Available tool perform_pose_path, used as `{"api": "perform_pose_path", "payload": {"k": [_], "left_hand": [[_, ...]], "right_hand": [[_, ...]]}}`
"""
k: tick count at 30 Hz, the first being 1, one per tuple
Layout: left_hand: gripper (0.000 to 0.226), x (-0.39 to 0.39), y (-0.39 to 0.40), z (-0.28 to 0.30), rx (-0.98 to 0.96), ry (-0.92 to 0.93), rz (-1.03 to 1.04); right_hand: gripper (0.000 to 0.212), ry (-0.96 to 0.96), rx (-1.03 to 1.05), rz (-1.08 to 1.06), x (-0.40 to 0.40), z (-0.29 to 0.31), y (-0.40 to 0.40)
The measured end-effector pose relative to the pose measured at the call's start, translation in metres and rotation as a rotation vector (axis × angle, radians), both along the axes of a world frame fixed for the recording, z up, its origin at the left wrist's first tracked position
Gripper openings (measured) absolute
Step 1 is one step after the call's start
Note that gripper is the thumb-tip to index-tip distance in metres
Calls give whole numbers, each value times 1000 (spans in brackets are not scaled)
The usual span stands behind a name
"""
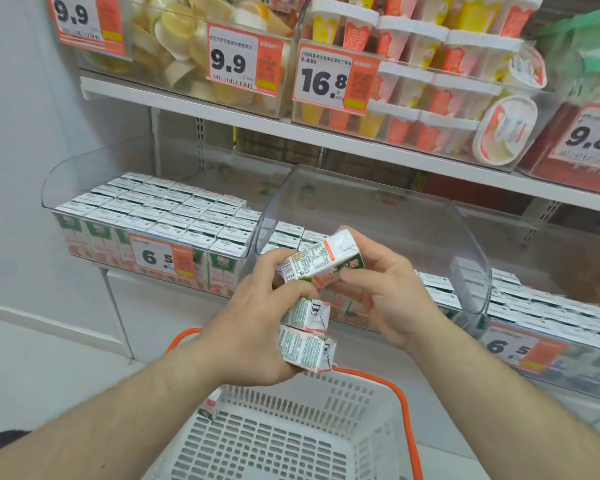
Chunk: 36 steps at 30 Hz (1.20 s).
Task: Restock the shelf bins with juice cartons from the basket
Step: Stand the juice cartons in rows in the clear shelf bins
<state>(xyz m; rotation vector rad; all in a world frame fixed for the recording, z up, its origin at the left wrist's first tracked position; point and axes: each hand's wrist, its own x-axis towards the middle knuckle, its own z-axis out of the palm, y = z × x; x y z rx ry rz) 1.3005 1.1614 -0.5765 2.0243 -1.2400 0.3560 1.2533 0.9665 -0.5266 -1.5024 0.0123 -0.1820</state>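
Above the basket point(291, 431), my left hand point(253, 334) is gripping two stacked cartons point(305, 332), fingers curled around them. My right hand point(381, 289) is pinching a third carton point(321, 259) just above those, in front of the clear bin point(465, 258). One more carton point(211, 407) is leaning inside the basket's left wall.

Price tags read 9.9 point(72, 12) and 9.9 point(228, 61) on the upper shelf's left bins, 16.8 point(323, 81) and 9.8 point(591, 140) further right, and 6.5 point(153, 257) on the lower left carton bin point(84, 216).
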Motion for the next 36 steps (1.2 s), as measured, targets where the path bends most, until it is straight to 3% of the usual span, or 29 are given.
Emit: {"api": "perform_pose_path", "payload": {"k": [4, 7, 10, 14, 19, 22, 24, 27, 32, 36], "left_hand": [[64, 5, -9, -3, 31, -62, 35], [63, 5, -17, -3, 25, -92, 24], [69, 7, -23, -3, 24, -62, 8], [76, 16, -27, -5, 47, 150, 29], [84, 21, -40, -7, -3, 453, -1], [89, 23, -47, -10, -52, 533, 28], [85, 25, -48, -11, -94, 587, 53], [86, 26, -47, -11, -131, 620, 78], [97, 26, -47, -10, -141, 686, 83], [96, 25, -45, -7, -121, 730, 78]], "right_hand": [[58, 16, -79, -50, 1, 2, -8], [25, 12, -164, -148, -1, 7, -8], [24, 61, -175, -249, -1, 14, -14], [30, 156, -183, -426, 4, 27, -41], [30, 119, -255, -615, 11, 36, -75], [35, 57, -550, -786, 15, 29, -97], [51, 53, -674, -860, 18, 25, -104], [61, 113, -740, -870, 23, 22, -111], [61, 281, -1075, -733, 38, 16, -105], [56, 457, -1210, -615, 51, 6, -96]]}}
